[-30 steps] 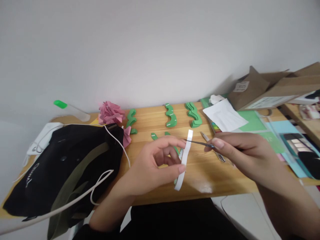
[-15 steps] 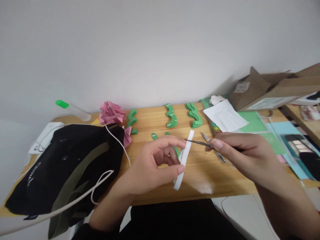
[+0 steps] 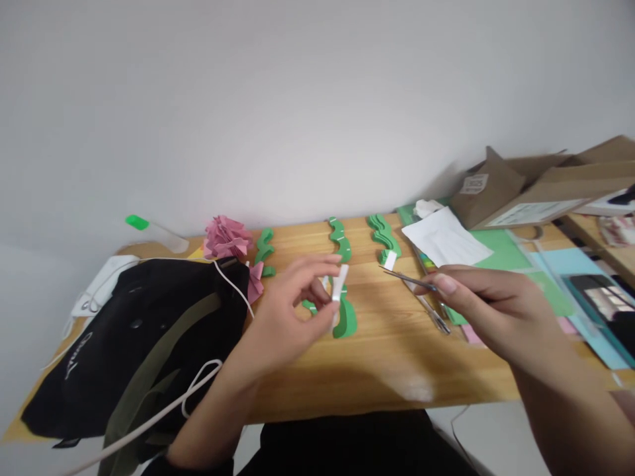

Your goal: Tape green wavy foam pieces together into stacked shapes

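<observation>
My left hand [image 3: 297, 307] pinches a short white strip [image 3: 339, 283] between thumb and fingers. Under it on the table lie green paper cutouts [image 3: 347, 321], partly hidden by the hand. Over to the right, my right hand [image 3: 489, 307] grips thin, dark tweezers [image 3: 409, 278] that point left. At their tip is a small white piece [image 3: 390, 260], seemingly held by them. Behind the hands are wavy green cutouts [image 3: 340, 239] with small white marks, a stack of similar wavy green cutouts [image 3: 381, 237], and another green group [image 3: 264, 250].
Pink paper flowers [image 3: 228, 237] and a black bag [image 3: 163, 344] with a white cable [image 3: 149, 423] occupy the left. A metal pen-like tool [image 3: 434, 316], a white sheet [image 3: 446, 237], green sheets [image 3: 501, 248] and an open cardboard box [image 3: 540, 185] are on the right.
The long white strip is now shorter in my left hand, which has shifted left. A small white piece has come to the tweezers' tip, apart from the strip.
</observation>
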A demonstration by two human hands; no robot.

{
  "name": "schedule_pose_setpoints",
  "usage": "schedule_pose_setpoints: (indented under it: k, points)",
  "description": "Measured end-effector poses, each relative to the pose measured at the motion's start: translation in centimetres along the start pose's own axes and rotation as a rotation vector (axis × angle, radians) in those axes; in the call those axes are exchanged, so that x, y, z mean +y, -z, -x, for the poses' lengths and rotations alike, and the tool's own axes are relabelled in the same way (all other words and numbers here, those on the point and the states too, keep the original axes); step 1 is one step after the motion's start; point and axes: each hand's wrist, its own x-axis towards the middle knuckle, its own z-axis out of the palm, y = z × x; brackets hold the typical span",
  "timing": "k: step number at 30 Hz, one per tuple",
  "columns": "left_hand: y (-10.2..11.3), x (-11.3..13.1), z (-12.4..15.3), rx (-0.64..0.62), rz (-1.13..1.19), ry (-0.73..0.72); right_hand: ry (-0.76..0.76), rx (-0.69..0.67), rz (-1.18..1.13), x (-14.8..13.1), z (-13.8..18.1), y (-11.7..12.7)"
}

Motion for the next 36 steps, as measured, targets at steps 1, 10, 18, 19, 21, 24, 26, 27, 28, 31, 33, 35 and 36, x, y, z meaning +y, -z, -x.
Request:
schedule_pose_setpoints:
  k: [1,10,18,19,21,24,26,27,28,31,33,35,36]
  points:
    - [0.3,-0.8,-0.6,0.037,-0.104,-0.028,0.007,-0.003,0.004,0.1,0.0,0.1]
    - [2.2,-9.3,-8.6,-0.074,-0.916,0.164,0.099,0.029,0.007,0.9,0.4,0.2]
    - [1.5,-11.9,-9.6,-0.133,-1.012,0.192,0.173,0.052,0.04,1.1,1.0,0.2]
    - [1.4,-11.9,-9.5,-0.13,-1.006,0.192,0.183,0.058,0.058,1.0,1.0,0.2]
    - [1.2,-11.6,-9.4,-0.116,-0.983,0.192,0.209,0.071,0.106,1.0,1.1,0.0]
    - [0.6,-10.2,-8.9,-0.078,-0.925,0.185,0.287,0.104,0.205,0.9,1.1,-0.3]
    - [0.0,-8.6,-8.0,-0.06,-0.862,0.167,0.363,0.117,0.282,0.9,1.2,-0.4]
    - [-0.3,-7.5,-7.5,-0.067,-0.81,0.154,0.405,0.119,0.324,0.9,1.2,-0.5]
    - [-0.6,-6.4,-6.9,-0.088,-0.752,0.138,0.449,0.118,0.368,0.9,1.2,-0.5]
    - [-1.0,-3.2,-5.3,-0.222,-0.207,0.123,0.578,0.121,0.482,0.8,1.2,-0.7]
    - [-0.9,-1.6,-4.6,-0.256,0.043,0.164,0.651,0.127,0.523,0.8,1.0,-0.9]
    - [-0.8,-0.7,-4.3,-0.274,0.168,0.217,0.702,0.126,0.545,0.7,0.9,-1.0]
    - [-0.7,-0.5,-4.2,-0.283,0.205,0.246,0.716,0.12,0.552,0.7,0.9,-1.1]
